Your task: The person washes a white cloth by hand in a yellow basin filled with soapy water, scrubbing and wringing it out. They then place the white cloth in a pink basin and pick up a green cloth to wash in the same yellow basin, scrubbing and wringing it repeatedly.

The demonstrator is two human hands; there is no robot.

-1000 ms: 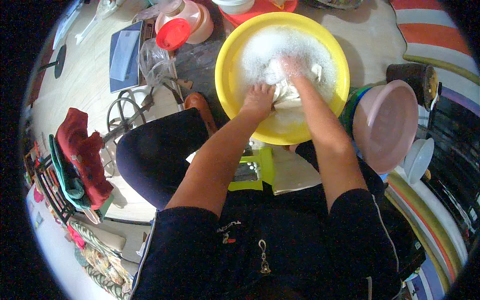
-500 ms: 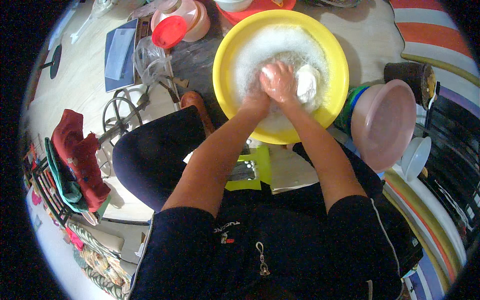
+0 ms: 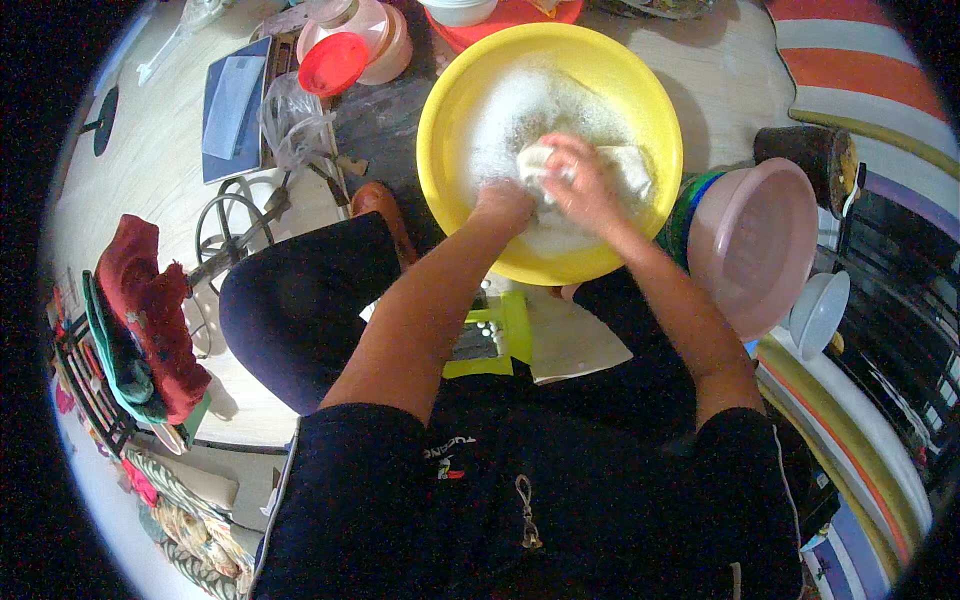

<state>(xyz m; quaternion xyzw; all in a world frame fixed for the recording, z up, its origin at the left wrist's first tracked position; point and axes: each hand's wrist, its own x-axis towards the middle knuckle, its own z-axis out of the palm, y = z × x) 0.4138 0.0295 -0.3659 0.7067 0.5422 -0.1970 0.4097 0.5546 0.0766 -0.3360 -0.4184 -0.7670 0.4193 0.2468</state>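
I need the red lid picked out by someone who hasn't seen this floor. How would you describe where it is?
Start at the big yellow basin of suds where both hands work a white cloth. Look to its upper left, across the dark floor patch, to a pink tub. The red lid leans on that tub's left side: a flat round disc, the only bright red thing there.

white cloth (image 3: 620, 165) | wet, bunched, sudsy | in yellow basin (image 3: 450, 100) | foamy water | on floor

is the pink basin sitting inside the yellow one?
No. The pink basin sits on the floor to the right of the yellow basin, outside its rim, while both hands work a white cloth in the suds.
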